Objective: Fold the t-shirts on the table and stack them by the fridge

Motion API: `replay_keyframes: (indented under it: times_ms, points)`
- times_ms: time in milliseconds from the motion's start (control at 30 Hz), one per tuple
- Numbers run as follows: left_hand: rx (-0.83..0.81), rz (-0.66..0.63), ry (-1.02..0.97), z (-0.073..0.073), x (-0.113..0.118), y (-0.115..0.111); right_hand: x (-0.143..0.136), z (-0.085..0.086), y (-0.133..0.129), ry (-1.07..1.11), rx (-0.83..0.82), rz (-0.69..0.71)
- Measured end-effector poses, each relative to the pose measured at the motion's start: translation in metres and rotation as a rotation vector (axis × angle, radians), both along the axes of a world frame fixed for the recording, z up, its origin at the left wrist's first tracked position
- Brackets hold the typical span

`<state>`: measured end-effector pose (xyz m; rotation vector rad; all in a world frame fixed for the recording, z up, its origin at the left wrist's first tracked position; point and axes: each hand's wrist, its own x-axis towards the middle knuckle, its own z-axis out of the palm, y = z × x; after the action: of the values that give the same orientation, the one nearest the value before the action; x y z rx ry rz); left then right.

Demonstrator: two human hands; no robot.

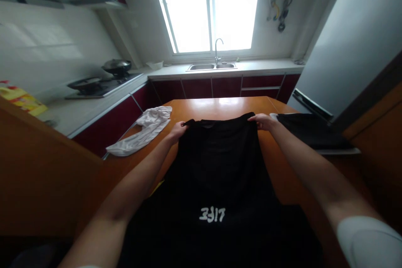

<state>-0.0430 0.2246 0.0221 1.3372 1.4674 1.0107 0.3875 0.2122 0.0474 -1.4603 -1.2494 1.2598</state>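
Note:
A black T-shirt (pixel 220 163) stretches toward me over the wooden table, its white lettering upside down from where I look. My left hand (pixel 178 130) pinches the shirt's far left corner. At the far right corner, my right hand (pixel 262 121) grips the cloth between thumb and fingers. The far edge is drawn out between both hands, while the near part of the shirt runs out of the bottom of the view. Whether the cloth lies flat on the table or is lifted, I cannot tell.
A crumpled white garment (pixel 144 130) lies on the table (pixel 220 104) at the left. Folded dark cloth (pixel 309 130) sits at the right, beside the fridge (pixel 345 50). Beyond are a counter with a sink (pixel 204 67) and a stove (pixel 106 86) with pans.

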Motion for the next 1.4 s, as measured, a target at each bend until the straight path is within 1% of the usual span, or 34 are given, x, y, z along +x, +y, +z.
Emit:
replay_keyframes:
  times_ms: [100, 133, 233, 333, 400, 567, 633, 700, 767, 833, 933, 1033, 1133, 1200, 1233, 1300, 1367, 1400]
  points:
    - [-0.041, 0.024, -0.154, 0.012, -0.005, 0.008, 0.009, 0.012, 0.003, 0.072, -0.116, -0.005]
    - [-0.053, 0.029, -0.193, 0.016, -0.007, 0.010, 0.011, 0.016, 0.005, 0.099, -0.132, -0.003]
    - [-0.074, 0.053, -0.270, 0.026, -0.011, 0.017, 0.016, 0.029, 0.010, 0.174, -0.140, 0.013]
    - [-0.059, 0.091, -0.306, 0.031, -0.013, 0.025, 0.017, 0.037, 0.016, 0.211, -0.113, -0.002]
    - [-0.040, 0.128, -0.319, 0.032, -0.014, 0.032, 0.015, 0.038, 0.022, 0.209, -0.083, -0.046]
    - [0.022, 0.213, -0.359, 0.032, -0.020, 0.047, 0.009, 0.034, 0.039, 0.177, 0.025, -0.217]
    - [0.045, 0.211, -0.380, 0.033, -0.024, 0.051, 0.007, 0.035, 0.045, 0.171, 0.053, -0.228]
    - [0.060, 0.190, -0.391, 0.034, -0.029, 0.055, 0.006, 0.037, 0.051, 0.162, 0.069, -0.203]
    - [0.068, 0.168, -0.382, 0.035, -0.034, 0.059, 0.004, 0.038, 0.057, 0.139, 0.090, -0.181]
    - [0.079, 0.159, -0.346, 0.032, -0.036, 0.065, 0.003, 0.036, 0.066, 0.094, 0.118, -0.189]
    - [0.118, 0.191, -0.244, 0.020, -0.034, 0.078, -0.001, 0.023, 0.081, -0.021, 0.168, -0.234]
    - [0.175, 0.254, -0.090, 0.003, -0.027, 0.091, -0.008, 0.001, 0.093, -0.183, 0.205, -0.288]
    - [0.242, 0.275, 0.086, -0.012, -0.022, 0.095, -0.018, -0.024, 0.094, -0.336, 0.204, -0.349]
    - [0.291, 0.254, 0.177, -0.020, -0.022, 0.090, -0.025, -0.039, 0.087, -0.452, 0.223, -0.387]
    - [0.316, 0.217, 0.226, -0.023, -0.022, 0.086, -0.028, -0.046, 0.082, -0.541, 0.251, -0.391]
    - [0.361, 0.055, 0.422, -0.029, -0.022, 0.076, -0.034, -0.058, 0.070, -0.760, 0.317, -0.334]
    - [0.365, -0.135, 0.656, -0.033, -0.020, 0.069, -0.039, -0.066, 0.059, -0.960, 0.329, -0.196]
    - [0.352, -0.202, 0.748, -0.033, -0.019, 0.066, -0.041, -0.069, 0.056, -1.017, 0.296, -0.123]
